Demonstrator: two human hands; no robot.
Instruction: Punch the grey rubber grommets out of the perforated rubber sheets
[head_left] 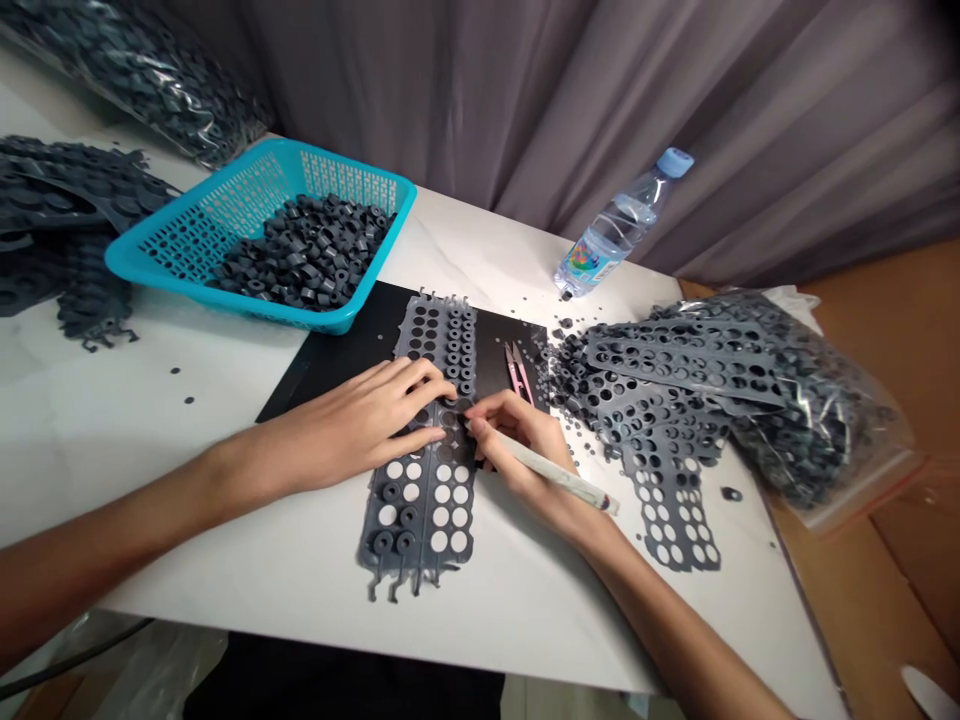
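Note:
A grey rubber sheet (424, 500) with rows of round holes and small rings lies on the white table (150, 420), partly over a black mat (345, 350). My left hand (367, 420) rests on the sheet's middle, fingers bent and pressing down on it. My right hand (517, 440) is closed round a thin white stick-like tool (562, 478), its tip at the sheet's right edge near the left fingertips.
A turquoise basket (225, 215) holds several dark rubber rings. Pink snips (517, 372) lie on the mat. A pile of punched grey sheets (660, 400) and a plastic bag (825, 440) sit right. A water bottle (619, 225) lies behind. More sheets (60, 230) are far left.

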